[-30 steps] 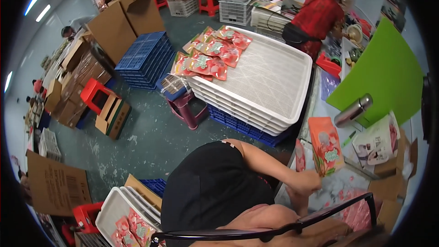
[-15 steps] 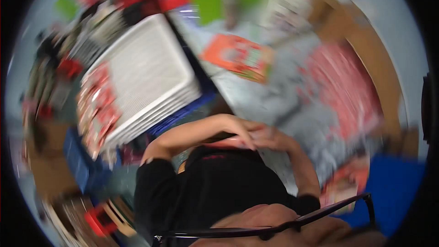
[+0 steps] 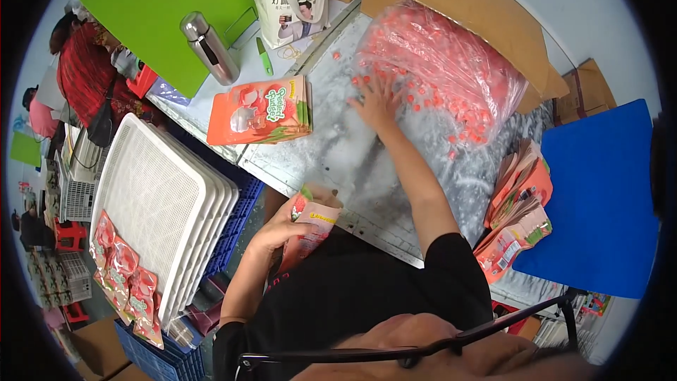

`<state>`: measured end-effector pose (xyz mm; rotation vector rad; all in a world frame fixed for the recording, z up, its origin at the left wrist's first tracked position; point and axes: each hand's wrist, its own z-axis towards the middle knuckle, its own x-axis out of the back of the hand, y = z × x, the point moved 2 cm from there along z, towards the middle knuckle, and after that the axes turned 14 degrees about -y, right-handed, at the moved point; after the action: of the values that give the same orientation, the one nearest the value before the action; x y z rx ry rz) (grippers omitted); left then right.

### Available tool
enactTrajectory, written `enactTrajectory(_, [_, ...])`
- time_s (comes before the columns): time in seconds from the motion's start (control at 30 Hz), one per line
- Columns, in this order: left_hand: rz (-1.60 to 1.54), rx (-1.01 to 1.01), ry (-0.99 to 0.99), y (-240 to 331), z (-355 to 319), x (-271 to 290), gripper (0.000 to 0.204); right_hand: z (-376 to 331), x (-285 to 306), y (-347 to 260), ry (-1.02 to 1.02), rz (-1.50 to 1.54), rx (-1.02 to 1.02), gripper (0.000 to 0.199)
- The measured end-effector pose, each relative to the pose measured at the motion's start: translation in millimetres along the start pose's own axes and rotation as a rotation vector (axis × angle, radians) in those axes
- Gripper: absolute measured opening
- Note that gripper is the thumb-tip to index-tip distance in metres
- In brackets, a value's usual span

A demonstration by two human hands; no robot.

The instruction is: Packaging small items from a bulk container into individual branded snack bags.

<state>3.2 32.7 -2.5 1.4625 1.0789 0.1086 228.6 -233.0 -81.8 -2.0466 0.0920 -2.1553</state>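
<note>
I am logging newly parted hands: left hand point(image 3: 280, 231) gripping, now alone, one printed pouch point(image 3: 309, 241), lower centre; right hand point(image 3: 379, 104) splaying its fingers beside loose red candies point(image 3: 417, 107), upper centre.

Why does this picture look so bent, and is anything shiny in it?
In the head view, the fisheye lens bows the cardboard flap and leaves black corners; there too, glare streaks the plastic bag and glints off the metal flask; the stacked pouches look fairly crisp.
</note>
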Motion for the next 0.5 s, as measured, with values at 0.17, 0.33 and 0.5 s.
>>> enactTrajectory(0.17, [-0.089, -0.024, 0.064, -4.1, -8.1, -0.7, 0.081, 22.4, -21.8, 26.1, -0.134, 0.076, -0.027, 0.061])
enactTrajectory(0.33, [-0.011, -0.098, 0.044, -5.1, -8.1, 10.7, 0.081, -59.1, -21.5, 14.7, -0.138, 0.200, 0.199, 0.071])
enactTrajectory(0.5, [0.032, -0.088, 0.040, -7.8, -4.8, 18.4, 0.078, -110.8, -21.9, 55.8, -0.133, 1.218, 0.127, 0.079])
